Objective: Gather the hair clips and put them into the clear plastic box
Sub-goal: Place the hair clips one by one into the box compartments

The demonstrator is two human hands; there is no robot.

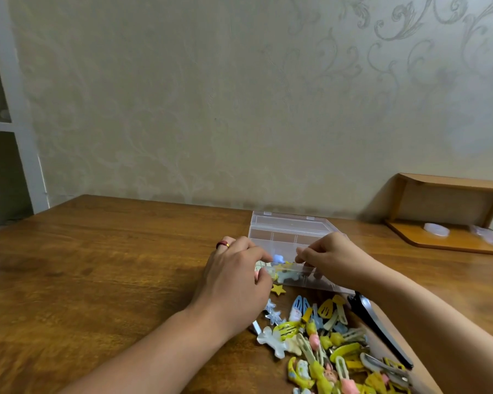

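Box [291, 231] set open on worktop [111, 265], few clips inside. Left hand [234, 277] curled at box's near-left corner, right hand [330, 258] over front wall; grips not discernible. Clips [333, 342] heaped near box.

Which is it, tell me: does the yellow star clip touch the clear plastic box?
Apart. The head view shows bare wood between the yellow star clip and the clear plastic box.

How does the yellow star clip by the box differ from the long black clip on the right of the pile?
The yellow star clip is small and star-shaped; the black clip is long, narrow and much larger. The star lies at the left hand, against the clear box; the black clip lies by the right forearm. Both rest on the table, outside the box.
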